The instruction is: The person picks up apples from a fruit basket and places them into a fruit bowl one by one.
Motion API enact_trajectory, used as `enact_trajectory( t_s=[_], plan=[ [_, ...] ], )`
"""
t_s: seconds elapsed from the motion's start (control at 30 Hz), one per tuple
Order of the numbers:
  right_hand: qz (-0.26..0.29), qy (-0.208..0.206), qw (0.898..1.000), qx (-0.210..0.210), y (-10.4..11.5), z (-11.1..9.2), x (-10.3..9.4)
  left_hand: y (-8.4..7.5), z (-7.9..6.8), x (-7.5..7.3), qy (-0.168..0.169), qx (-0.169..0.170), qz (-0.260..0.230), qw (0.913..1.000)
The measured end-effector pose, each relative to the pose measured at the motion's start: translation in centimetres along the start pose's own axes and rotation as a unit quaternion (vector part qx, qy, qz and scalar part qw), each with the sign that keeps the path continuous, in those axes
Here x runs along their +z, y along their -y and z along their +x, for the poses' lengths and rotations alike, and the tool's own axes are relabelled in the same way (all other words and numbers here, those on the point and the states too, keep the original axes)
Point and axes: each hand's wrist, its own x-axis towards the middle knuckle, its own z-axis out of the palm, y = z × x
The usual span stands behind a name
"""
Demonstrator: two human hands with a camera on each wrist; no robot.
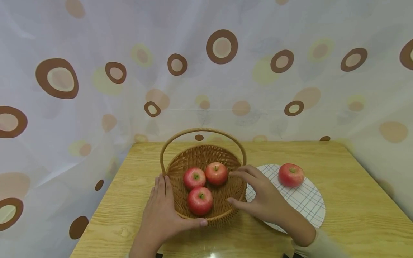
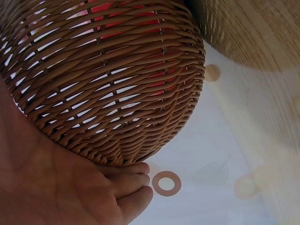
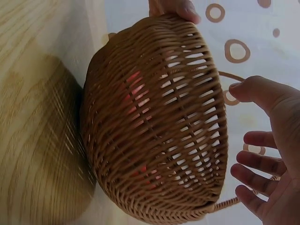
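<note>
A brown wicker basket [image 1: 203, 152] with an arched handle [image 1: 202, 129] stands on the table with three red apples inside: a left one [image 1: 191, 175], a back right one [image 1: 221, 174] and a front one [image 1: 200, 206]. My left hand [image 1: 161, 216] holds the basket's left side, its thumb along the front rim and its fingertips near the handle's foot. Over the right rim hovers my right hand [image 1: 264, 197], fingers and thumb apart, nothing between them. In the right wrist view, the right hand [image 3: 281, 150] shows loosely bent fingers just beyond the rim.
To the right lies a round white plate [image 1: 311, 206] with a grid pattern, bearing another red apple [image 1: 291, 175]. The right forearm passes over the plate's near edge. A wooden table [image 1: 355, 200] carries everything, with a patterned curtain [image 1: 206, 82] behind and at the sides.
</note>
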Motion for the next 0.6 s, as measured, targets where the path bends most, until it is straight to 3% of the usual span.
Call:
enact_trajectory(
  t_s=[0.6],
  plan=[
    [0.035, 0.101, 0.994, 0.009, -0.3, 1.9, 2.1, 0.0, 0.0, 0.0, 0.001, -0.001, 0.007, 1.0]
  ],
)
